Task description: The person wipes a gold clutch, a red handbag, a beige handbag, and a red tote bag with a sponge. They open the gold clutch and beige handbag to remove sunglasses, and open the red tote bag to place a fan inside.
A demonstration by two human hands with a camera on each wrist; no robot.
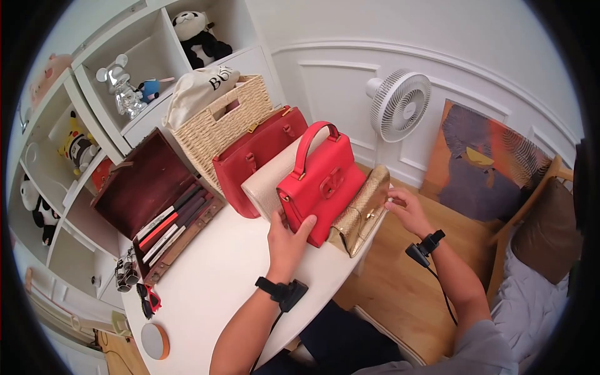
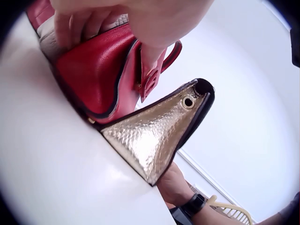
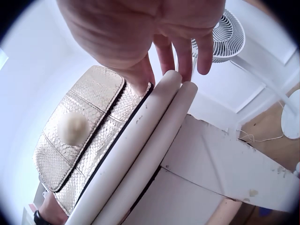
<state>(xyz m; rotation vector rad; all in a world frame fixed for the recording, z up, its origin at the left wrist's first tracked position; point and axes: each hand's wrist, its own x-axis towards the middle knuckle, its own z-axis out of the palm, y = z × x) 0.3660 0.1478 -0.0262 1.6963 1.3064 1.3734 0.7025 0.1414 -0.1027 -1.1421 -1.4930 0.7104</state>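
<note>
1. Head: woven basket (image 1: pixel 201 139) holds cream cloth bag (image 1: pixel 195 94); black lettering begins "B", remainder unclear. Hinged case (image 1: pixel 145 178), lid raised, holds slim red, white and dark items (image 1: pixel 178 219). Shelf unit (image 1: pixel 177 37) compartments hold panda plush (image 1: pixel 203 42) and silver figure (image 1: pixel 122 89). Red handbag (image 1: pixel 320 195), V-shaped emblem on flap, stands on bench (image 1: pixel 212 294); gold bag (image 1: pixel 367 209) beside it, at bench edge. Left hand (image 1: pixel 287 242): grip clamped on red handbag, thumb in front. Right hand (image 1: pixel 409 212) at gold bag's right end.
2. Left wrist: gold bag's end panel shows a round eyelet (image 2: pixel 188 102).
3. Right wrist: thumb touches gold bag; fingers extended, grip apart.
</note>
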